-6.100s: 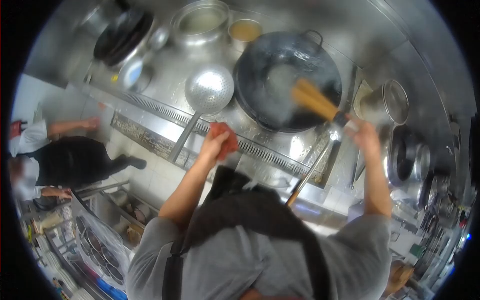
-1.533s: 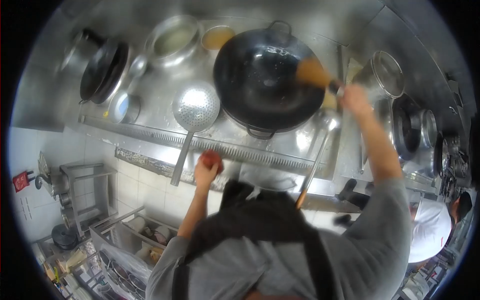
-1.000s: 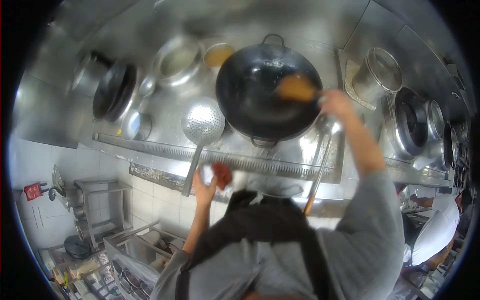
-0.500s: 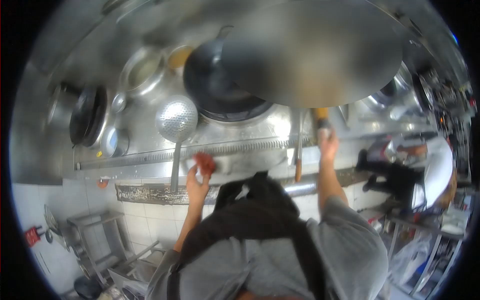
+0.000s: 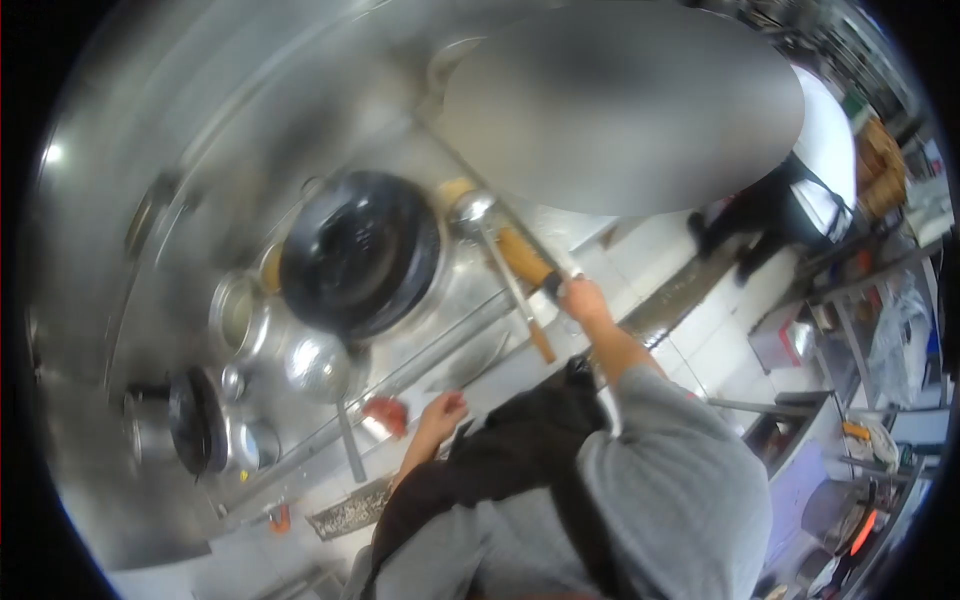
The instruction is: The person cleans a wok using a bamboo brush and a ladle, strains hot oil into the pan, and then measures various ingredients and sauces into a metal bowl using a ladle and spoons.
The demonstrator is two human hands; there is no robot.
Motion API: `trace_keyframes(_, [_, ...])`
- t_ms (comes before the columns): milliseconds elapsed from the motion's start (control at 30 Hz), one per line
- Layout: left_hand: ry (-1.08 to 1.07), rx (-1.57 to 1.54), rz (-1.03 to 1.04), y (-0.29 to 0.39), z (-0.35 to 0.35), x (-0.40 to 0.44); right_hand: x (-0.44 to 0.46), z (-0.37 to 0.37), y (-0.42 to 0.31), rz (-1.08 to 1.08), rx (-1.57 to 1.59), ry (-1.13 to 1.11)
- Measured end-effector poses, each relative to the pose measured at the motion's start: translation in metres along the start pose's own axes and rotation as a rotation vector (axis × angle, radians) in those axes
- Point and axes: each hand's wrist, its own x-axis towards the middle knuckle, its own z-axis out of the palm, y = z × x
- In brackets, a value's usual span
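Observation:
My right hand (image 5: 582,298) is closed round the dark-bound end of a bamboo wok brush (image 5: 522,258), whose yellowish bristles point up and left over the stove edge. A ladle (image 5: 510,280) with a wooden handle end lies just left of it. My left hand (image 5: 440,415) is held near my apron with curled fingers, and nothing shows in them. Beside it, on the counter edge, lies a crumpled red cloth (image 5: 385,415), apart from the hand. The black wok (image 5: 362,255) sits on the stove, with a perforated skimmer (image 5: 318,368) at its lower left.
Metal pots (image 5: 240,318) and a stack of dark pans (image 5: 195,420) stand on the left of the stove. Another person (image 5: 770,210) in a white top is at upper right. A shelf rack (image 5: 830,400) stands at right. A blurred oval covers the top middle.
The view has turned, tilting the stove. My left hand has left the red cloth, which now lies on the counter edge. My right hand keeps hold of the brush.

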Motion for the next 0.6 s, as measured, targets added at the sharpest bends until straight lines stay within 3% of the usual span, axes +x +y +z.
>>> trace_keyframes(100, [-0.252, -0.082, -0.315, 0.021, 0.044, 0.037, 0.015, 0.002, 0.029, -0.077, 0.037, 0.02])
trace_keyframes(200, [-0.329, -0.196, -0.259, -0.02, 0.093, 0.081, 0.0, -0.028, 0.044, -0.113, 0.115, -0.002])
trace_keyframes(233, [-0.35, -0.192, -0.269, 0.005, 0.103, 0.08, -0.007, -0.028, 0.055, -0.091, 0.117, -0.01])
trace_keyframes(300, [-0.142, -0.415, -0.45, 0.056, 0.126, 0.087, -0.025, -0.025, 0.077, -0.2, 0.38, 0.087])
trace_keyframes(333, [-0.156, -0.419, -0.459, 0.062, 0.138, 0.097, -0.037, -0.027, 0.085, -0.186, 0.374, 0.079])
trace_keyframes(400, [-0.113, -0.726, -0.446, 0.073, 0.163, 0.114, -0.057, -0.043, 0.105, -0.153, 0.385, -0.01])
trace_keyframes(467, [-0.042, -0.722, -0.51, 0.083, 0.174, 0.12, -0.07, -0.108, 0.095, -0.168, 0.517, -0.034])
trace_keyframes(567, [0.099, -0.664, -0.446, 0.113, 0.176, 0.121, -0.093, -0.236, 0.058, -0.602, 0.878, 0.372])
trace_keyframes(600, [0.156, -0.623, -0.408, 0.118, 0.176, 0.124, -0.101, -0.271, 0.053, -0.806, 0.86, 0.466])
